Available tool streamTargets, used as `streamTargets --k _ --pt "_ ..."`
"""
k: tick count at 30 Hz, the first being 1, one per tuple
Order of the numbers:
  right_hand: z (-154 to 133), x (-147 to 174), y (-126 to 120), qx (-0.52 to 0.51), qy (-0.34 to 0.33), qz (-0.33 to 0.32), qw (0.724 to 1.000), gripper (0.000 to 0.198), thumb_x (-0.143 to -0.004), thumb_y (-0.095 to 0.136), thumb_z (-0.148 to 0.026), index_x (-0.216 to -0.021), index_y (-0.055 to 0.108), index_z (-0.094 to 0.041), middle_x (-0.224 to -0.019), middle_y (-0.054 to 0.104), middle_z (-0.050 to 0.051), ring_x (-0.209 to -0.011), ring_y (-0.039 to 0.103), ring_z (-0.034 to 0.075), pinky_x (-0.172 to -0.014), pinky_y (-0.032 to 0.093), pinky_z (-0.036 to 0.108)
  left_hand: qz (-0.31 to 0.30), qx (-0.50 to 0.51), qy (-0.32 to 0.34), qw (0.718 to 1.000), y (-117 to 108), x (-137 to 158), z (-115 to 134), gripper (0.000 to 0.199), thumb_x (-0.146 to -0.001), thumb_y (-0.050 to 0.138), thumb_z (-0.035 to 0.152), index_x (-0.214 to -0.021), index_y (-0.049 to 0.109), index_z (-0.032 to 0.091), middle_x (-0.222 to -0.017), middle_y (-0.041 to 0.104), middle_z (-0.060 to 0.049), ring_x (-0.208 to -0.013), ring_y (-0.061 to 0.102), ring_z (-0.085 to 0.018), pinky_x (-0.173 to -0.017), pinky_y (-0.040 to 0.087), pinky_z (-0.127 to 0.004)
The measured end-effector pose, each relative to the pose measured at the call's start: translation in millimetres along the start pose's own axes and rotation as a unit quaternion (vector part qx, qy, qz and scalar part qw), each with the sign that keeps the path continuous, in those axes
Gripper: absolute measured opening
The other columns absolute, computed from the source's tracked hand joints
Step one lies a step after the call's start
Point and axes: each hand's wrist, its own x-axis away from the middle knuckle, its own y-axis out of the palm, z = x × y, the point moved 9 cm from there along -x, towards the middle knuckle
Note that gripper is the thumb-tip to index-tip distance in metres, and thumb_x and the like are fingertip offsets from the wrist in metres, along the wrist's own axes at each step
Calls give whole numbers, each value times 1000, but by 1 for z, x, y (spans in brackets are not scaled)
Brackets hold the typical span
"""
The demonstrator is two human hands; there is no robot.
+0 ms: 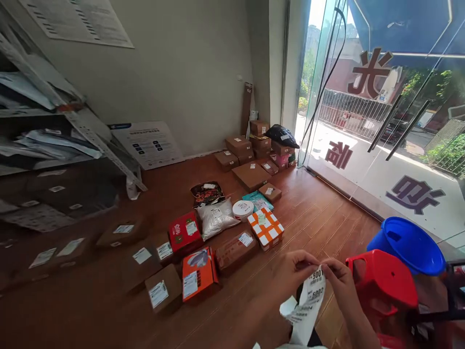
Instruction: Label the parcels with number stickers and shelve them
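A strip of white printed labels [309,305] hangs from my two hands, the numbers 5001 and 5002 readable near its top. My left hand [290,274] pinches the top edge from the left. From the right, my right hand [337,274] grips the same top edge with thumb and finger. The strip curls and runs down toward the bottom of the view. Beyond my hands, parcels lie on the wooden floor: an orange-and-white checked box [271,235], a brown box [236,252], an orange box [209,278] and a red box [179,235].
A red stool [392,276] and a blue tub [417,242] stand at the right. Shelving with parcels [58,140] fills the left. Stacked cartons [238,145] sit in the far corner beside the glass door [378,126]. A silver-white bag [218,218] and a round white tub [242,208] lie mid-floor.
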Motion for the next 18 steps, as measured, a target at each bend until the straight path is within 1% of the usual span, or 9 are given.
streamTargets --k 2,4,5,7,9,10,13,15,18 --pt "11 -43 10 9 -5 -54 999 34 -74 76 -52 -68 73 -19 -69 66 3 -66 59 16 -60 48 25 94 53 -27 994 -23 -34 -29 36 -66 78 48 -79 75 15 -78 74 -7 -77 68 -22 -75 53 -33" --pt "29 -87 21 2 16 -82 996 36 -73 76 -54 -66 71 -19 -66 64 2 -63 57 15 -58 46 25 188 120 -56 973 -49 -59 -52 45 -55 86 49 -82 74 16 -74 72 -4 -73 67 -20 -70 52 -31" --pt "41 -108 27 -6 39 -88 995 38 -72 76 -56 -66 71 -19 -64 63 2 -61 56 15 -56 45 25 214 155 -72 962 -59 -70 -62 52 -48 89 49 -85 74 16 -75 72 -4 -73 67 -20 -69 53 -30" --pt "67 -150 42 -27 92 -99 990 43 -71 75 -60 -65 69 -18 -61 62 1 -56 53 14 -53 44 25 236 195 -96 947 -78 -93 -77 61 -40 92 51 -88 74 17 -77 74 -5 -74 67 -22 -69 54 -32" --pt "91 -188 64 -48 136 -126 982 47 -66 77 -63 -64 67 -18 -59 61 1 -54 51 13 -52 43 25 267 188 -100 940 -104 -112 -86 59 -41 90 58 -80 75 16 -73 74 -7 -73 67 -23 -70 54 -33" --pt "101 -206 77 -56 149 -144 977 47 -62 80 -63 -66 68 -18 -59 61 0 -53 51 13 -52 42 25 300 174 -93 934 -121 -119 -89 57 -44 87 63 -75 75 16 -70 73 -7 -70 66 -23 -69 55 -34" --pt "125 -257 117 -64 153 -202 965 48 -52 87 -58 -74 71 -19 -62 61 -1 -55 51 11 -53 41 24 401 139 -76 902 -172 -137 -100 57 -45 82 70 -65 72 17 -64 71 -6 -67 65 -23 -67 55 -33" --pt "136 -289 142 -41 140 -240 960 47 -54 87 -57 -74 71 -18 -63 61 -1 -55 50 11 -53 40 23 426 122 -82 893 -201 -153 -109 59 -46 79 73 -64 71 17 -63 69 -5 -68 64 -24 -65 54 -31" --pt "153 -332 173 1 144 -281 949 46 -59 84 -60 -69 69 -17 -58 59 -1 -53 49 11 -53 39 23 432 114 -104 889 -240 -185 -121 64 -46 74 80 -61 66 18 -57 62 -2 -61 59 -20 -59 50 -28"
